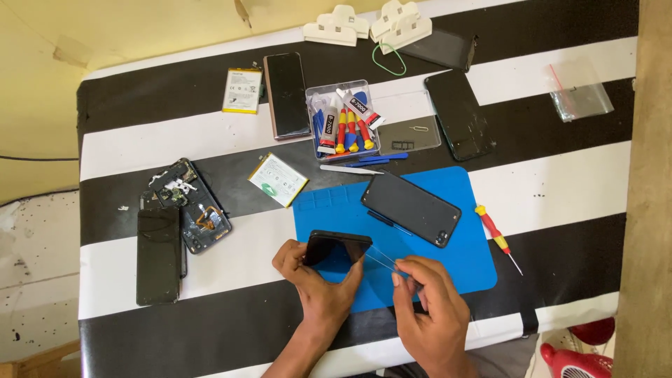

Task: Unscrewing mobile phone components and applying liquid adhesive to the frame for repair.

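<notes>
Here: left hand (318,280) fingers grip phone (336,246) | right hand (430,301) fingers pinch clear film (383,257) | tray (312,94) holds screwdrivers (348,129)

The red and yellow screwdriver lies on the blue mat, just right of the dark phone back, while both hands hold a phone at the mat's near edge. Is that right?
Not quite. In the head view the red and yellow screwdriver lies off the blue mat, on the striped tablecloth beside its right edge. The rest holds: it is right of the dark phone back, and the left hand and right hand hold a phone at the mat's near edge.

Bare hands, bare forearms

Left hand (323,290) and right hand (434,315) wear no gloves, rings or sleeves.
</notes>
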